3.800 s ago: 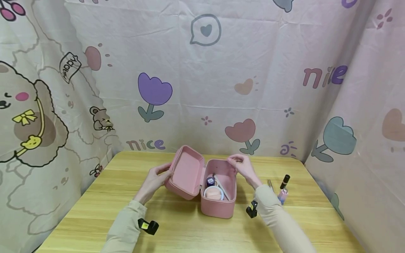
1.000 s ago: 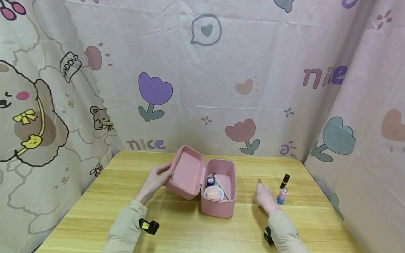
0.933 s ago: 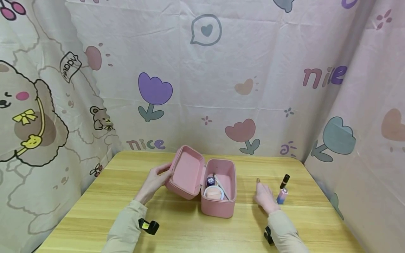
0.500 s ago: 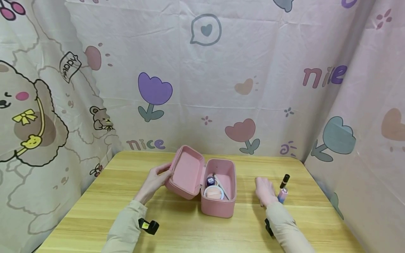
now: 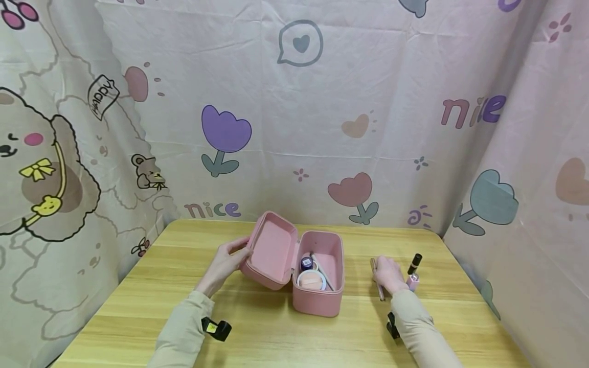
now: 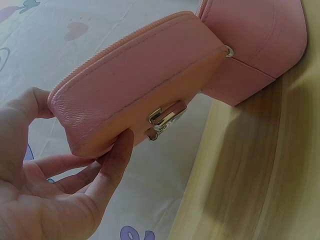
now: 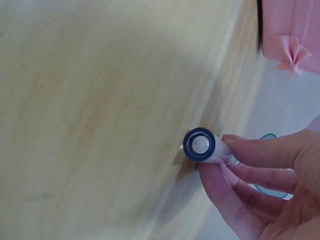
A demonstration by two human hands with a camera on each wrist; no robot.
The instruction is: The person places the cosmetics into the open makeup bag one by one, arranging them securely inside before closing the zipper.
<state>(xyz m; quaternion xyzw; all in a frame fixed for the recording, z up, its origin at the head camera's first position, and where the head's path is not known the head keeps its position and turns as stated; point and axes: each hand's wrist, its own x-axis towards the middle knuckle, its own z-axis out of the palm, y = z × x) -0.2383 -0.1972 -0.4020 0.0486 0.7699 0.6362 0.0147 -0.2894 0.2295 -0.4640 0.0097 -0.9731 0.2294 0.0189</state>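
My left hand (image 5: 225,263) grips the raised lid (image 5: 271,250) of a pink makeup case (image 5: 317,304); in the left wrist view its fingers hold the lid (image 6: 135,85) by its end. Inside the case lie a white-rimmed round container with a peach puff (image 5: 311,281), a dark blue jar (image 5: 306,263) and a pale stick (image 5: 324,272). Right of the case my right hand (image 5: 390,275) pinches a slim pinkish tube (image 5: 380,292) low over the table. The right wrist view shows this tube (image 7: 201,144) end-on, with a dark ring round a pale centre.
A black tube (image 5: 414,264) and a pink bottle (image 5: 413,281) stand or lie right of my right hand; the wrist partly hides the bottle. The wooden table (image 5: 257,337) ends at a printed curtain (image 5: 294,128).
My right hand has left the case's far rim, moved right and down to the slim tube, and turned there, so more of the tube shows. The left hand has stayed on the lid.
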